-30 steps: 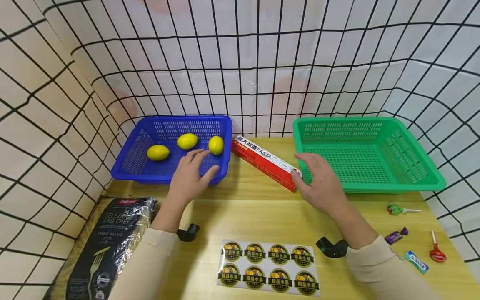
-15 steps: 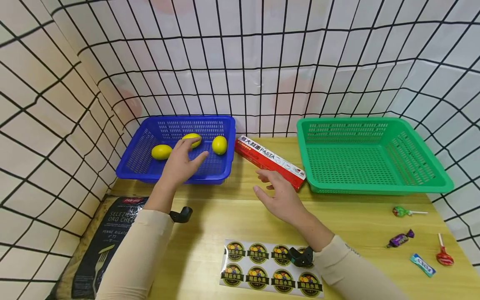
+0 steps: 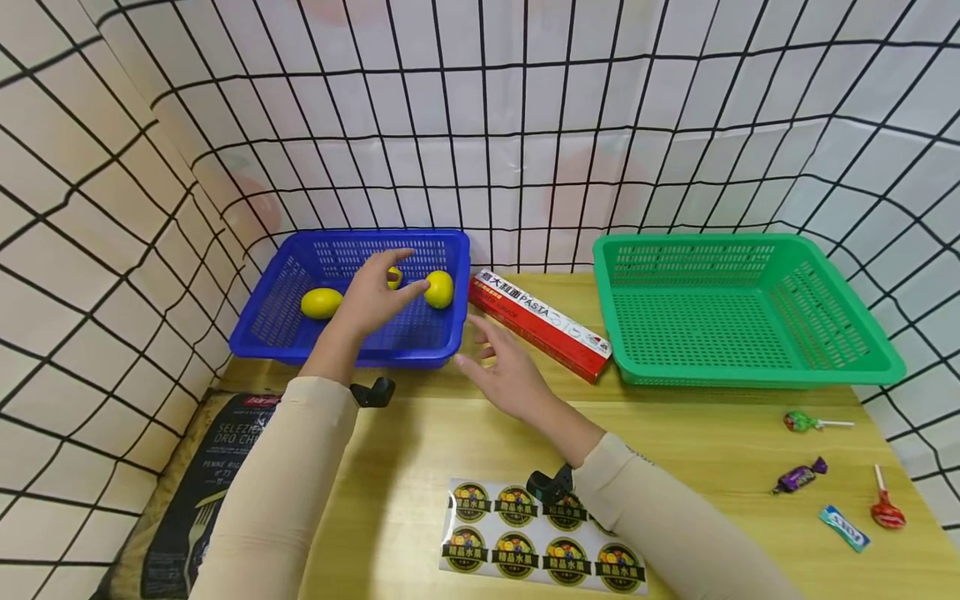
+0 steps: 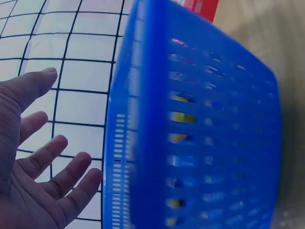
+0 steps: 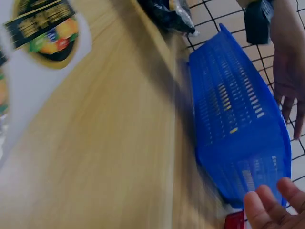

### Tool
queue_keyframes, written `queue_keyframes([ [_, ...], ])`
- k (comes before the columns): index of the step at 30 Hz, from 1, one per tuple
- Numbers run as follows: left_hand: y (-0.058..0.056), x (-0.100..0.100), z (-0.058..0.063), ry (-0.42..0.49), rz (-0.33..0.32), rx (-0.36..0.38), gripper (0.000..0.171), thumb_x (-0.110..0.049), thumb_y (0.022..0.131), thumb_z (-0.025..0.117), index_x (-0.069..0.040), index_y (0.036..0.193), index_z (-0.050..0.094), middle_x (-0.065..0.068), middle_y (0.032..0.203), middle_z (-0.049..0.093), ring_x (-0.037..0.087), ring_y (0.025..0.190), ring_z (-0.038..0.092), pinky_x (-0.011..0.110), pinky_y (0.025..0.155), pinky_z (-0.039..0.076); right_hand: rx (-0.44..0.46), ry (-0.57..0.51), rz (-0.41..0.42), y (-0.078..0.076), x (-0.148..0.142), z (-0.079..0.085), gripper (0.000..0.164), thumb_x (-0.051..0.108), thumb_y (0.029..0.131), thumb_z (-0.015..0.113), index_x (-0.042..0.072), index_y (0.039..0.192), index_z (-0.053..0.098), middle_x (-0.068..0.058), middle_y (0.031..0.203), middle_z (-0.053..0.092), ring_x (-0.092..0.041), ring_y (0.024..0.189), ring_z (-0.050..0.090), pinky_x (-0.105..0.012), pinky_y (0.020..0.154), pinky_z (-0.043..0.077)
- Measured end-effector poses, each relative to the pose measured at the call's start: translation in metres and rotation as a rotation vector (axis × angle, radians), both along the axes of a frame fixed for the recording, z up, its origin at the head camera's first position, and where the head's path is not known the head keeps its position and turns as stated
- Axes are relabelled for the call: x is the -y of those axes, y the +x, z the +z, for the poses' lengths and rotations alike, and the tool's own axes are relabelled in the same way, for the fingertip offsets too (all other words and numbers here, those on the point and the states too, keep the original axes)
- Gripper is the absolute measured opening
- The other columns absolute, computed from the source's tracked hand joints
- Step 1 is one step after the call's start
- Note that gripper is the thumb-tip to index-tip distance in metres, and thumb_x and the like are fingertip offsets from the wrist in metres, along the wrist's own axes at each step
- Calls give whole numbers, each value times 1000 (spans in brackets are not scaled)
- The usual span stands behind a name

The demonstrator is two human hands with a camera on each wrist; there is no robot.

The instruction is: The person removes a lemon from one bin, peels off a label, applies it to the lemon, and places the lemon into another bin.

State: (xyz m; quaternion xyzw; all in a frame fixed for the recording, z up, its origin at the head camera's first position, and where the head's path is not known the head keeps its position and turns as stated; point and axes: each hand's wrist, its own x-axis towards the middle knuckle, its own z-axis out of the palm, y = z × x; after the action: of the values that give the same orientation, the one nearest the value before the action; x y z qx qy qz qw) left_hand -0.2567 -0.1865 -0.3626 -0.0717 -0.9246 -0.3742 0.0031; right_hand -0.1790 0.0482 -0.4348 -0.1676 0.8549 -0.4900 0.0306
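My left hand (image 3: 371, 292) hovers over the blue plastic basket (image 3: 255, 348), fingers spread and nothing between them. It partly hides the middle lemon (image 3: 395, 278); a second lemon (image 3: 438, 289) lies just past its thumb, and a third lemon (image 3: 321, 303) lies to its left. In the left wrist view the loosely bent fingers (image 4: 71, 169) show beside the basket's rim. My right hand (image 3: 510, 375) holds nothing and is near the basket's front right corner, fingers half bent. Behind it, a red and white pasta box (image 3: 540, 325) lies slantwise between the baskets.
A green basket (image 3: 757, 378) stands at the right. A black penne bag (image 3: 195, 500) lies front left, a sheet of round stickers (image 3: 517, 525) at front centre. At right are a green lollipop (image 3: 799, 421), a purple-wrapped candy (image 3: 799, 477), a small blue packet (image 3: 844, 528) and a red lollipop (image 3: 887, 508).
My right hand has moved left from beside the green basket, past the pasta box, to the blue basket's corner. My left hand has shifted farther back over the middle lemon.
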Motion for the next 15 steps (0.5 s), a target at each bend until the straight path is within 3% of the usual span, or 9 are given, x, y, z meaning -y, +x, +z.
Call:
queue_keyframes([
  [5, -18, -2, 4, -13, -25, 15, 69, -41, 96, 70, -17, 155, 43, 8, 159, 44, 37, 134, 53, 55, 105, 51, 59, -22, -15, -13, 14, 2, 69, 47, 99, 63, 28, 159, 34, -16, 139, 56, -28, 111, 66, -41, 87, 60],
  [10, -37, 0, 9, -61, -55, 68, 72, -42, 95, 71, -18, 156, 40, 11, 161, 42, 38, 137, 50, 56, 110, 47, 96, -39, -37, -24, 25, 4, 72, 47, 99, 63, 26, 160, 32, -15, 136, 56, -27, 105, 68, -38, 83, 61],
  [15, -53, 2, 14, -86, -83, 96, 76, -43, 93, 74, -19, 157, 40, 12, 161, 42, 40, 140, 47, 58, 115, 41, 113, -30, -40, -33, 33, 4, 72, 48, 100, 62, 25, 161, 30, -13, 142, 53, -28, 112, 66, -39, 87, 61],
])
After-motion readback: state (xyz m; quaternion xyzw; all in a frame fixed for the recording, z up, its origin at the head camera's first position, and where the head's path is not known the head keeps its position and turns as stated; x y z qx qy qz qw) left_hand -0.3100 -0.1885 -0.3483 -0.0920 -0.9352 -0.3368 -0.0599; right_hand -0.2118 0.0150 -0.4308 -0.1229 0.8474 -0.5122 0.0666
